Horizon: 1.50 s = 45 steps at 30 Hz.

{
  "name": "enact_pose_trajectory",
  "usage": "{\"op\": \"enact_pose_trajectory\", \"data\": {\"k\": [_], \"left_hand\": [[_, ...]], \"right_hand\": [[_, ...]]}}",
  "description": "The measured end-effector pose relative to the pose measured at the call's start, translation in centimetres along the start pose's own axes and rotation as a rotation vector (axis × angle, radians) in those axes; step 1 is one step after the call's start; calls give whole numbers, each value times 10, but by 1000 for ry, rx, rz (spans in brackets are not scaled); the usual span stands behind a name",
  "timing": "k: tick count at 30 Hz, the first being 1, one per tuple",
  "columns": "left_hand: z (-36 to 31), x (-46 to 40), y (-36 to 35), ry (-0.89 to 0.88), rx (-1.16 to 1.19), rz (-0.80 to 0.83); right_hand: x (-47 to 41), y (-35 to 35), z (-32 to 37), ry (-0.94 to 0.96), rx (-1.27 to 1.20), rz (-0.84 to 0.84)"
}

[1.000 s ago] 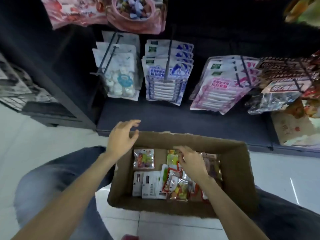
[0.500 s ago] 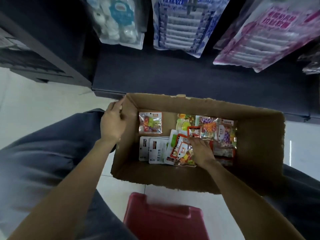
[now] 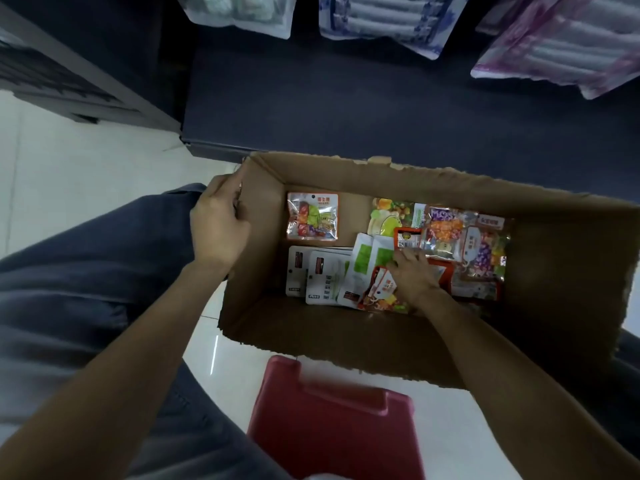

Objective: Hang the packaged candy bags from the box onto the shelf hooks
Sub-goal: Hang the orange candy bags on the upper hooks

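The cardboard box [image 3: 398, 341] sits on the pale tiled floor [image 3: 86, 168] between the person's knees, long axis running left to right across the view, open top facing up, far wall just beside the dark shelf base [image 3: 381, 109]. The rim is ragged and torn all along the near and far edges.

The left hand [image 3: 220, 226] is curled over the left wall's top edge near the far left corner, fingers wrapped around the cardboard. The right hand [image 3: 414, 275] is down inside the box with fingers bent onto the pile of candy bags [image 3: 450, 244]; it touches an orange-edged bag [image 3: 381, 289], but whether it's actually pinching one can't be made out.

The bags all lie flat on the box floor. One clear bag of mixed sweets [image 3: 313, 216] lies alone in the far left corner, its printed header toward the far wall. White packets [image 3: 322, 278] overlap along the near left, long sides running near to far. The right half is a heaped, overlapping pile. Some bare cardboard shows between the lone bag and the pile.

A red stool [image 3: 332, 424] sits just beside the near wall. Hanging packs [image 3: 381, 19] dangle above the shelf base.
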<state>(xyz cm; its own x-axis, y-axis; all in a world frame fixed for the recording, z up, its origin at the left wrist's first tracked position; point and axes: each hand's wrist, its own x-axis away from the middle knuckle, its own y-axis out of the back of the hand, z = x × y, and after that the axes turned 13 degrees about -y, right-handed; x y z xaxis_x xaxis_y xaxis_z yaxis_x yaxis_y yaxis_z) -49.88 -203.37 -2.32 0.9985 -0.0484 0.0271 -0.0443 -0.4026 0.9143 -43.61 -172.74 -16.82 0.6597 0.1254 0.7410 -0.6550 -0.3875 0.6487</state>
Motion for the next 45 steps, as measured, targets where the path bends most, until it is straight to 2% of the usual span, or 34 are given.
{"op": "enact_pose_trajectory", "data": {"k": [4,7,9,11,13,14,15,17,22,26,30,34,38,42,45], "left_hand": [[-22,11,-1,-3,-171,-79],[-53,29,-20,-77,-99,-79],[-77,39,-44,-199,22,117],[-92,44,-69,-263,134,476],[-106,45,-103,-316,110,810],[-111,45,-119,-330,73,927],[-117,44,-133,-320,55,1001],[-130,42,-154,-236,125,1048],[-160,34,-162,-265,352,900],[-164,20,-126,-340,369,828],[-160,19,-75,-257,512,676],[-162,30,-21,-155,681,547],[-163,43,22,-121,753,503],[-155,59,42,-77,822,412],[-159,67,48,-5,902,331]], "right_hand": [[0,-6,-31,15,-194,154],[9,-10,-47,-22,-294,122],[15,-10,-54,-40,-371,101],[21,-7,-53,-79,-488,105],[30,-9,-53,-110,-555,131],[35,-11,-51,-113,-568,131],[40,-12,-50,-114,-562,122],[51,-13,-49,-146,-597,91],[80,3,-63,-217,-902,-97],[101,36,-72,-248,-1029,-264],[125,76,-68,-225,-1208,-465],[156,117,-63,-90,-1265,-699],[190,145,-71,45,-1403,-613],[226,156,-84,-66,-1580,-700],[245,165,-82,-135,-1558,-737]]}}
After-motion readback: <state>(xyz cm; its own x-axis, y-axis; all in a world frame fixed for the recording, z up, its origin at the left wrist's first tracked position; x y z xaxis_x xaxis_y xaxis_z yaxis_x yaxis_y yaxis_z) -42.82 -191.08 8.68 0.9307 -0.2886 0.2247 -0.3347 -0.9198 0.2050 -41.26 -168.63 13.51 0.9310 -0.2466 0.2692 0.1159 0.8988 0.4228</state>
